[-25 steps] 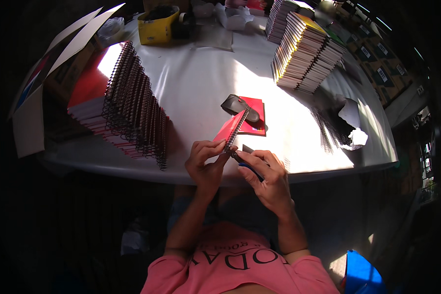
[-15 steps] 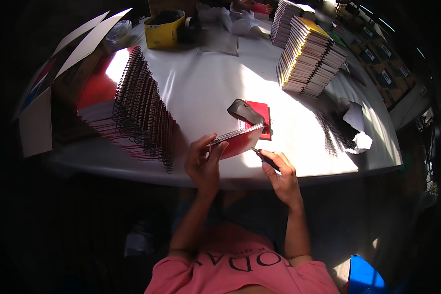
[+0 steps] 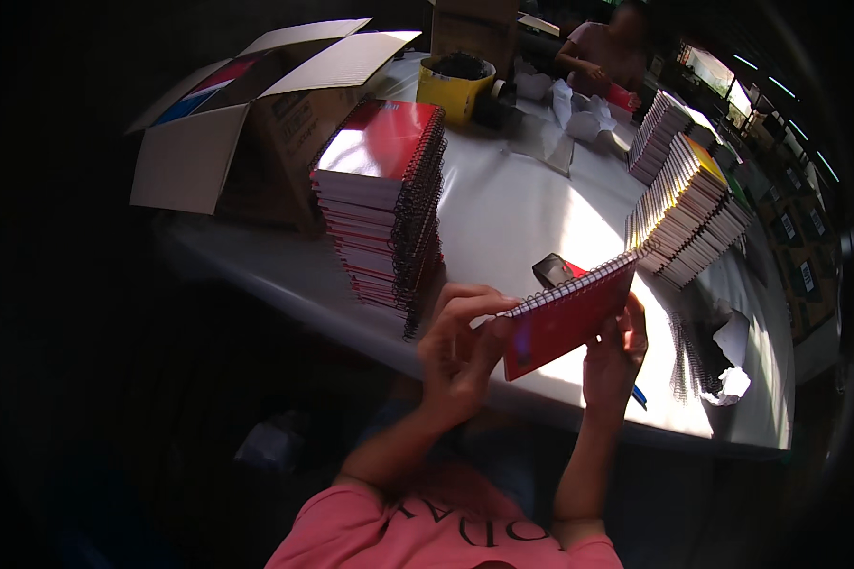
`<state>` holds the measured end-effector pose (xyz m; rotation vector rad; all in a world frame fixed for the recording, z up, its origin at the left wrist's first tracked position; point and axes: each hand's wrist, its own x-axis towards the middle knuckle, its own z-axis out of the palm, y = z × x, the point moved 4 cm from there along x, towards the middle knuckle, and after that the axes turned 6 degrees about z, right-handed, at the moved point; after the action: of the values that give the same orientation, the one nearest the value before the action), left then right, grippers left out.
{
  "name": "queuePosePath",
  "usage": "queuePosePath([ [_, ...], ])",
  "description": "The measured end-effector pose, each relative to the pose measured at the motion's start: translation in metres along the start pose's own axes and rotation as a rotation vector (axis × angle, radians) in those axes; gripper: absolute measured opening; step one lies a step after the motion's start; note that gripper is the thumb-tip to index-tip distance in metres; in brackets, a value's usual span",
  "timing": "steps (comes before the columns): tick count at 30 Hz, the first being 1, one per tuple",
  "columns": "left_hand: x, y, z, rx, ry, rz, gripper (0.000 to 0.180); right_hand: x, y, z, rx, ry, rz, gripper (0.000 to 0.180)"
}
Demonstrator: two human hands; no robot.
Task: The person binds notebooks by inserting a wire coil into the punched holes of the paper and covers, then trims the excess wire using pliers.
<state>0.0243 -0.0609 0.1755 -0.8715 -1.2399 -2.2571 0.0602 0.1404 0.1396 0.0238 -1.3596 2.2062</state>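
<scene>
A red notebook (image 3: 574, 322) with a wire spiral along its top edge is raised over the table, tilted up to the right. My left hand (image 3: 463, 353) pinches its left end beside the spiral. At the other end, my right hand (image 3: 617, 353) grips the cover, fingers partly behind it. The blue handle tip of a small cutting tool (image 3: 640, 396) shows under my right hand; whether the palm holds it cannot be made out. Behind the notebook, a dark grey object (image 3: 550, 270) sits by a red piece (image 3: 576, 269), both partly hidden.
A tall stack of red spiral notebooks (image 3: 370, 204) stands left, beside an open cardboard box (image 3: 294, 133). Farther back is a yellow bucket (image 3: 436, 98). More notebook stacks (image 3: 683, 213), loose wire spirals (image 3: 690, 356) and crumpled paper (image 3: 731, 384) lie right. Another person (image 3: 607, 57) sits across.
My view has swung left, shifting the scene rightward. The notebook has come up closer, and my right hand has gone from working the tool near its lower edge to gripping its right end.
</scene>
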Motion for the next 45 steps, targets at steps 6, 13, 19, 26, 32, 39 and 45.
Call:
queuePosePath([
  [6, 0.066, 0.070, -0.059, 0.841, 0.177, 0.603, 0.044, 0.077, -0.030, 0.113, 0.131, -0.207, 0.059, 0.035],
  [13, 0.111, 0.017, -0.117, 0.586, 0.075, 0.155, 0.053, 0.178, 0.004, 0.197, -0.503, -0.484, 0.179, 0.027],
  [19, 0.116, 0.003, -0.127, 0.418, 0.193, 0.095, 0.042, 0.166, 0.013, 0.236, -1.129, -0.400, -0.261, 0.028],
  [26, 0.117, 0.012, -0.129, 0.429, 0.185, 0.092, 0.039, 0.187, 0.020, 0.196, -1.048, -0.300, -0.265, 0.044],
  [32, 0.085, 0.056, -0.104, 0.733, 0.284, 0.490, 0.036, 0.207, 0.041, -0.125, -1.584, 0.119, 0.303, 0.047],
  [39, -0.015, -0.061, 0.030, 0.683, -0.677, 0.191, 0.070, 0.023, -0.027, -0.013, -0.511, 0.224, 0.471, 0.051],
  [45, -0.064, -0.171, 0.031, 1.079, -0.773, -0.008, 0.072, 0.059, -0.013, -0.031, -0.560, 0.029, 0.615, 0.049],
])
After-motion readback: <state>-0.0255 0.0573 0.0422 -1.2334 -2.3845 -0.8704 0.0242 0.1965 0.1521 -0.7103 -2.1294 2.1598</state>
